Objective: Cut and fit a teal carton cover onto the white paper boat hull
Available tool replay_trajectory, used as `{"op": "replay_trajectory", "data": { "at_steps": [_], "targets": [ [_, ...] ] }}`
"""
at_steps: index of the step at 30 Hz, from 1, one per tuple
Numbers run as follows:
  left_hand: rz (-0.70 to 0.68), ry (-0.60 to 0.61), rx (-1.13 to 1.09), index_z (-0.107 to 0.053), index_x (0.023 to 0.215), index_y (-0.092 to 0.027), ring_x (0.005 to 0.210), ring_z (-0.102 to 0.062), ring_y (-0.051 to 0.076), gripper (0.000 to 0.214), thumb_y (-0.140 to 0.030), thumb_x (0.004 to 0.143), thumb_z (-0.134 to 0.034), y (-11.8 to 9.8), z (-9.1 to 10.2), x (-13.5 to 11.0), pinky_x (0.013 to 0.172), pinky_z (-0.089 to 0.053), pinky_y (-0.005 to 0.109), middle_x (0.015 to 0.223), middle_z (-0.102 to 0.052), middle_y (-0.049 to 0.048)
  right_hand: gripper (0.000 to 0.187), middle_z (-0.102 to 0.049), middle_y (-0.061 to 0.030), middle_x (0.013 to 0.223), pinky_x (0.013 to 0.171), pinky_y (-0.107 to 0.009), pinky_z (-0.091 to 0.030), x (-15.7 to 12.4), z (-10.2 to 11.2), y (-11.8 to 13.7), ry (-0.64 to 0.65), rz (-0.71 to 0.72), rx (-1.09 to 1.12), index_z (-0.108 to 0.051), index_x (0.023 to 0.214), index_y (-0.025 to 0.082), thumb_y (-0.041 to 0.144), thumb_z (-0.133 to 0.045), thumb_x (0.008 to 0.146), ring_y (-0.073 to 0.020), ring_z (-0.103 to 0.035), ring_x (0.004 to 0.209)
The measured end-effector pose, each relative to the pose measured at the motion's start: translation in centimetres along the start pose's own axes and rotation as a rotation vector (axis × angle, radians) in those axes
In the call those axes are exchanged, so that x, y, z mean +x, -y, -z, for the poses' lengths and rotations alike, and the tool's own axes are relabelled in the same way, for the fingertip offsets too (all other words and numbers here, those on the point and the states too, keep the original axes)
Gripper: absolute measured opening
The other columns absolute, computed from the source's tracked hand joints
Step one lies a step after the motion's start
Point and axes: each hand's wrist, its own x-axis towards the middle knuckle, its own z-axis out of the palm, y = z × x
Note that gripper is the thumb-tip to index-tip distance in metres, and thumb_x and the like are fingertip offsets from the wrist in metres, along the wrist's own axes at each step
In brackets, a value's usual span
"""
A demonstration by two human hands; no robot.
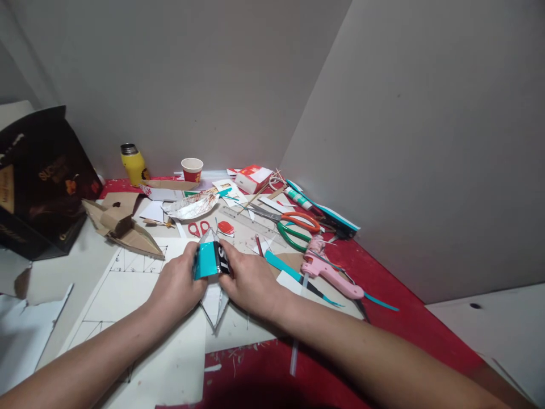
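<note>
L hand [181, 278] & R hand [247, 278] pinch both sides of pointed model [214, 307], ctr frame; teal band [208, 261], blk strip [222, 258] w/ sideways "ST". Dark box [46, 199], far L, reads "SUCH…", rest unclear.

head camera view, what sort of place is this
Probably a craft workspace: there is a pink glue gun, a pair of scissors with orange and green handles, and a cut and folded cardboard piece.
</note>
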Motion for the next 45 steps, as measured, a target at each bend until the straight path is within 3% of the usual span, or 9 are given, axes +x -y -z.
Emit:
{"op": "replay_trajectory", "data": {
  "at_steps": [10,19,30,40,45],
  "targets": [
    [0.012,0.027,0.021,-0.044,0.105,-0.022,0.071,-0.067,0.028,0.031,-0.014,0.076,-0.050,-0.26,0.28,0.04,0.054,-0.035,0.029,0.074,-0.069,0.0062,0.064,-0.073,-0.0144,0.108,0.071,-0.033,-0.047,0.04,-0.23,-0.25,-0.012,0.009,0.054,-0.039,0.143,0.011,0.021,-0.050,0.081,-0.0282,-0.070,0.087],
    [0.022,0.054,0.029,-0.043,0.108,-0.022,0.074,-0.068,0.028,0.031,-0.013,0.078,-0.048,-0.18,0.34,-0.02,0.057,-0.038,0.030,0.078,-0.069,0.0057,0.072,-0.071,-0.0147,0.115,0.076,-0.034,-0.048,0.12,-0.51,-0.39,-0.018,0.018,0.065,-0.033,0.148,0.011,0.020,-0.051,0.079,-0.0275,-0.070,0.091],
    [0.035,0.071,0.049,-0.044,0.111,-0.019,0.073,-0.066,0.030,0.040,-0.007,0.072,-0.045,-0.36,0.35,-0.05,0.056,-0.035,0.031,0.077,-0.069,0.0090,0.071,-0.072,-0.0147,0.113,0.075,-0.034,-0.049,0.06,-0.43,-0.34,-0.010,0.014,0.059,-0.035,0.148,0.012,0.019,-0.050,0.079,-0.0273,-0.070,0.089],
    [0.035,0.059,0.016,-0.046,0.108,-0.020,0.069,-0.064,0.027,0.042,-0.005,0.069,-0.045,-0.10,0.19,-0.05,0.055,-0.033,0.029,0.073,-0.067,0.0057,0.071,-0.072,-0.0149,0.113,0.075,-0.034,-0.050,0.08,-0.52,-0.30,-0.018,0.018,0.042,-0.035,0.148,0.011,0.020,-0.052,0.079,-0.0291,-0.070,0.092],
    [0.022,0.058,-0.051,-0.047,0.110,-0.020,0.069,-0.063,0.025,0.033,-0.019,0.077,-0.051,-0.01,0.33,0.11,0.057,-0.036,0.029,0.075,-0.066,0.0047,0.071,-0.074,-0.0152,0.107,0.074,-0.034,-0.050,0.27,-0.45,-0.39,-0.021,-0.007,0.037,-0.036,0.147,0.011,0.021,-0.054,0.080,-0.0288,-0.071,0.088]
  ]
}}
